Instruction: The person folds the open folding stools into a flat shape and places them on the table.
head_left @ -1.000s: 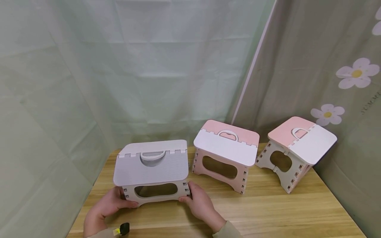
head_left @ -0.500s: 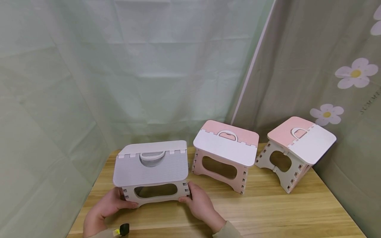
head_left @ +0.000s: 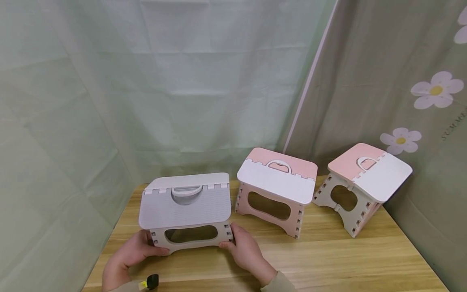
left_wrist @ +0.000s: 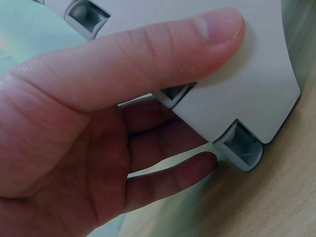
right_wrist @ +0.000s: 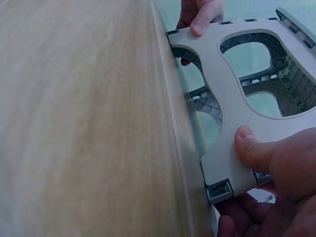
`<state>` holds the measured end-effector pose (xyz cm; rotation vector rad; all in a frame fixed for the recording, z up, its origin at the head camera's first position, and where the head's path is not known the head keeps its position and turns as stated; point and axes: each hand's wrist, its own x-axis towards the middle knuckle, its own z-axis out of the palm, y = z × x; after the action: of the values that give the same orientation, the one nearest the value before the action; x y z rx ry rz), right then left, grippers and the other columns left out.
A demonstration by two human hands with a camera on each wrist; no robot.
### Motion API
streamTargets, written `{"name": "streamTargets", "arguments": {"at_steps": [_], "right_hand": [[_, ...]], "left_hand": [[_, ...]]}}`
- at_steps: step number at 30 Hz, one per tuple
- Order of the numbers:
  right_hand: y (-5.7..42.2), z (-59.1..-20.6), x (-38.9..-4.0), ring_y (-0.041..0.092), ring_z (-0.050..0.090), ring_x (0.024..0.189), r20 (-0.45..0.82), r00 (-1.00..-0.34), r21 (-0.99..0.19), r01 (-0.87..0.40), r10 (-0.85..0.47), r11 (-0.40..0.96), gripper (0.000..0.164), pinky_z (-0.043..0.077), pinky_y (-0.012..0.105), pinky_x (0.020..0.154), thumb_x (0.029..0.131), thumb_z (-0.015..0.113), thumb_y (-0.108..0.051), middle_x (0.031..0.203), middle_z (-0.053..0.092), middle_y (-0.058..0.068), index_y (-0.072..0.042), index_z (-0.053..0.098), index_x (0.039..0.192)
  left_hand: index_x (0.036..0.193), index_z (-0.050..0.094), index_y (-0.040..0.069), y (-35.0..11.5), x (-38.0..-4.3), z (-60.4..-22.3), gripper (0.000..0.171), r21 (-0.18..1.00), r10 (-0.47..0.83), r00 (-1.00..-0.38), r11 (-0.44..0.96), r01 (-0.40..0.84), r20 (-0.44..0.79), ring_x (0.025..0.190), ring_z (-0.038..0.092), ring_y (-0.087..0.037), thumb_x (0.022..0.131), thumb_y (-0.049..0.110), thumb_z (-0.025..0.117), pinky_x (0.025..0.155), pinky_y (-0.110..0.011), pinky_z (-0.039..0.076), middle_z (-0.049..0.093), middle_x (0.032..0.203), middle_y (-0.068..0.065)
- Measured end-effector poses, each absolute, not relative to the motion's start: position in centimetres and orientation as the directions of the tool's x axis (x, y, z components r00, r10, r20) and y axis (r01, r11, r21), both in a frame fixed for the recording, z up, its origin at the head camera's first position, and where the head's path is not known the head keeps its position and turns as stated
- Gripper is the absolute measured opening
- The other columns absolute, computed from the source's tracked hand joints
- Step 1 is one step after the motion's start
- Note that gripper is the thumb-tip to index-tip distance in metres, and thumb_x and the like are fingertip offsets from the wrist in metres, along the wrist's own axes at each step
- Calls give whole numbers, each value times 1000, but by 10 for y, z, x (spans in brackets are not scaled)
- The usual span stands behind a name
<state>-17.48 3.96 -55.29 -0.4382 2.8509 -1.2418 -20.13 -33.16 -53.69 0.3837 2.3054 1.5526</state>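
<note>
A pale grey-white folding step stool (head_left: 186, 207) stands unfolded at the left of the wooden table, its carrying handle (head_left: 187, 191) set in the top. My left hand (head_left: 136, 248) grips its lower left leg, thumb (left_wrist: 197, 49) across the front panel and the other fingers (left_wrist: 168, 180) curled behind the edge. On the opposite side my right hand (head_left: 246, 248) holds the lower right leg the same way, the thumb (right_wrist: 252, 145) pressed on the front panel. Part of those right fingers is hidden behind the leg.
Right of the grey stool stands a pink-and-white folding stool (head_left: 273, 182). Farther right is another pink-and-white stool (head_left: 365, 178), turned at an angle. Pale curtains (head_left: 197, 89) hang behind the wooden table (head_left: 328, 259), and a flowered grey curtain (head_left: 365, 73) lies to the right.
</note>
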Motion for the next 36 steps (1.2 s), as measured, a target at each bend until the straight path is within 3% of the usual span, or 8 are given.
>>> {"name": "streamTargets", "arguments": {"at_steps": [16, 36], "right_hand": [[40, -553, -176, 18, 65, 106, 99, -963, -722, -244, -252, 648, 49, 53, 40, 86, 94, 79, -45, 116, 69, -2, -14, 62, 128], [41, -554, -176, 14, 63, 98, 103, -962, -718, -248, -254, 650, 46, 51, 38, 79, 94, 79, -45, 110, 67, -4, -14, 62, 124]], "left_hand": [[131, 60, -9, -331, -201, -536, 60, 913, 372, -918, 406, 29, -136, 107, 68, -25, 85, 10, 92, 88, -25, 54, 72, 125, -20], [130, 60, -9, -329, -200, -536, 60, 904, 370, -920, 425, 45, -128, 108, 68, -25, 84, 12, 93, 88, -26, 54, 72, 124, -20]]}}
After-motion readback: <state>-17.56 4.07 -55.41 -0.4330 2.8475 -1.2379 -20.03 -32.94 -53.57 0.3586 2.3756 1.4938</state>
